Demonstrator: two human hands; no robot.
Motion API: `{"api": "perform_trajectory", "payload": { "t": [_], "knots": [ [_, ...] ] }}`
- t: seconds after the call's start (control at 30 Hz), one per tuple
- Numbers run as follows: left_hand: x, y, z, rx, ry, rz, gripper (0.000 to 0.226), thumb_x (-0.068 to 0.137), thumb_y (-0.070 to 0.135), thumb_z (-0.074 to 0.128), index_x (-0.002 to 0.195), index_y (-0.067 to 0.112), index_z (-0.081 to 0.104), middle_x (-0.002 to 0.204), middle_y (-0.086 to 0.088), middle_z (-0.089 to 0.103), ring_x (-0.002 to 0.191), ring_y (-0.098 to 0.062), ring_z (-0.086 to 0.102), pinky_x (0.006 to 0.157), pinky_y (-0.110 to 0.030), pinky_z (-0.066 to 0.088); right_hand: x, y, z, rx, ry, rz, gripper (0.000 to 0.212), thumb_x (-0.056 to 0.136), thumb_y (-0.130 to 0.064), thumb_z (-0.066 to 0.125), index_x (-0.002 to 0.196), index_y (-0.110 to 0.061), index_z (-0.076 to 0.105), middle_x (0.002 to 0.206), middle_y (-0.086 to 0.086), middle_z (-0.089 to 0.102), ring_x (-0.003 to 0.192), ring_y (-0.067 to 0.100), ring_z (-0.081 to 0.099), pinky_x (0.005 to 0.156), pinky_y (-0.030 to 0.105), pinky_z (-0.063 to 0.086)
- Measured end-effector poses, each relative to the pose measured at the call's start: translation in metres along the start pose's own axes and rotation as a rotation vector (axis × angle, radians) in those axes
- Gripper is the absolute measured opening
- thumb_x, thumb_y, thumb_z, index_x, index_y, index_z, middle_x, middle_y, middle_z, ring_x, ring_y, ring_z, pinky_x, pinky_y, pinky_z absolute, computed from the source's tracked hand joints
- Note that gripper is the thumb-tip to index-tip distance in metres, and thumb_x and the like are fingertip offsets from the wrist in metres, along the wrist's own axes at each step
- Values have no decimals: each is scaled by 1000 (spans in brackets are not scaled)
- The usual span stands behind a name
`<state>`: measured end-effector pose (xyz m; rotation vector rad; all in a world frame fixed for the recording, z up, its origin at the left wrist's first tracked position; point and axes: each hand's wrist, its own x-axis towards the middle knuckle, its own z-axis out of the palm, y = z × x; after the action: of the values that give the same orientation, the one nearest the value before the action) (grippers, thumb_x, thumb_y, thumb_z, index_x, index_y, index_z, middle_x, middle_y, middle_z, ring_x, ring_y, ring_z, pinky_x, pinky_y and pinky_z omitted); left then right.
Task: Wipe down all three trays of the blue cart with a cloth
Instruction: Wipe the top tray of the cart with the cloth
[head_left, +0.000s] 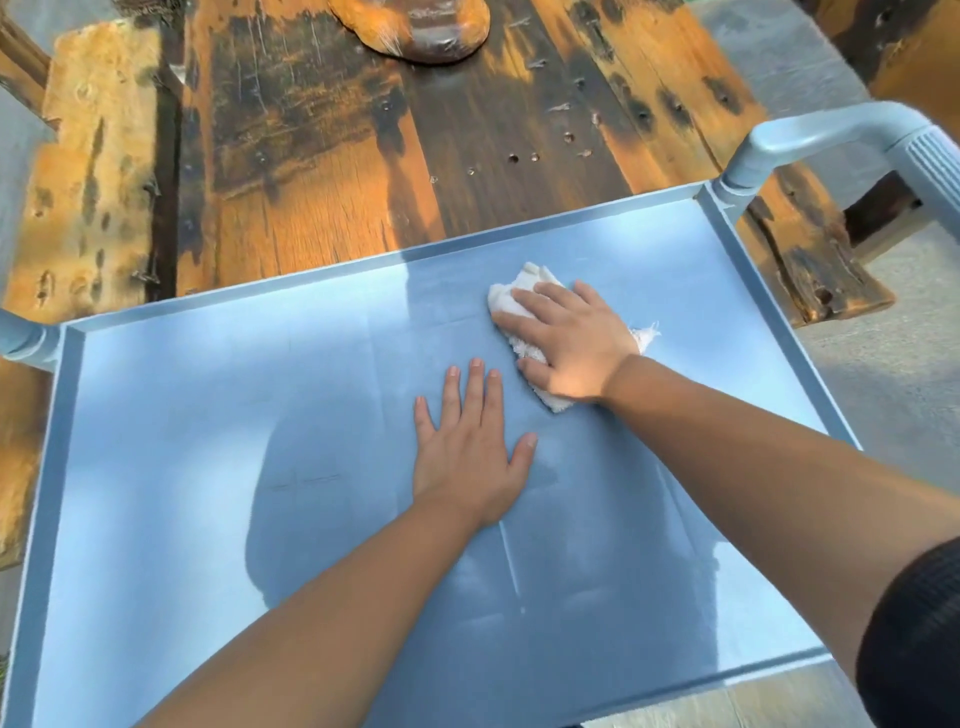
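The top tray (156, 467) of the blue cart fills the lower part of the view, with a raised rim all around. A crumpled white cloth (524, 291) lies on the tray's far middle, and my right hand (566, 343) presses flat on it with fingers spread over it. Just below and to the left, my left hand (472, 452) rests palm down on the bare tray floor, fingers apart and holding nothing. The lower trays are hidden under the top one.
The cart's handle (852, 135) rises at the top right corner. Beyond the tray's far rim stands a weathered wooden table (363, 145) with a brown rounded object (415, 26) on it. Grey paving (893, 364) lies to the right.
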<state>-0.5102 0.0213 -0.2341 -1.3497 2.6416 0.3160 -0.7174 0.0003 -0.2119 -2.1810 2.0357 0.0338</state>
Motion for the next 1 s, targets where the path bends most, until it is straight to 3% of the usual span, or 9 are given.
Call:
{"api": "perform_trajectory", "payload": {
  "t": [0.2, 0.3, 0.47, 0.6, 0.8, 0.93, 1.0],
  "knots": [
    [-3, 0, -6, -52, 30, 0, 67, 96, 42, 20, 156, 18, 0, 164, 3, -8, 150, -19, -10, 117, -56, 0, -91, -49, 11, 115, 47, 3, 64, 80, -50, 43, 140, -29, 53, 143, 7, 53, 132, 34, 47, 109, 54, 32],
    [-6, 5, -5, -44, 36, 10, 64, 98, 40, 24, 155, 19, 4, 165, 3, -4, 150, -21, -6, 116, -57, 2, -147, -82, 17, 176, 22, 120, 67, 80, -53, 43, 143, -31, 48, 147, 10, 49, 134, 37, 45, 112, 55, 27],
    [-3, 0, -3, -38, 26, -30, 62, 98, 40, 23, 155, 19, 8, 165, 3, 1, 149, -23, -1, 113, -63, 6, -214, -117, 34, 189, 23, 170, 65, 80, -53, 49, 141, -30, 48, 147, 11, 49, 133, 38, 44, 107, 56, 33],
    [-3, 2, -7, -63, 21, -34, 61, 99, 40, 23, 155, 20, 10, 165, 3, 2, 150, -23, -1, 113, -63, 5, -245, -113, 33, 186, 37, 356, 67, 81, -56, 48, 144, -34, 44, 147, 6, 49, 136, 34, 42, 107, 59, 32],
    [-4, 4, -9, -74, 32, -37, 62, 98, 39, 29, 154, 19, 15, 165, 2, 5, 150, -25, 0, 112, -66, 6, -265, -77, 36, 180, 31, 679, 71, 83, -67, 35, 149, -45, 20, 159, 1, 29, 147, 28, 22, 115, 59, 12],
    [11, 34, -19, -61, -18, -152, 66, 89, 39, 41, 147, 10, 27, 164, -6, 8, 148, -37, 0, 110, -69, 9, -260, -67, 41, 174, 105, 805, 77, 81, -68, 40, 150, -42, 17, 158, 10, 30, 146, 35, 19, 113, 60, 16],
    [14, 56, -17, -39, -34, 11, 70, 88, 45, 45, 147, 12, 26, 164, -8, 5, 148, -36, -2, 111, -67, 7, -256, -68, 41, 180, 118, 820, 80, 80, -69, 40, 151, -41, 17, 160, 12, 25, 147, 37, 15, 114, 60, 14]
  ]
}}
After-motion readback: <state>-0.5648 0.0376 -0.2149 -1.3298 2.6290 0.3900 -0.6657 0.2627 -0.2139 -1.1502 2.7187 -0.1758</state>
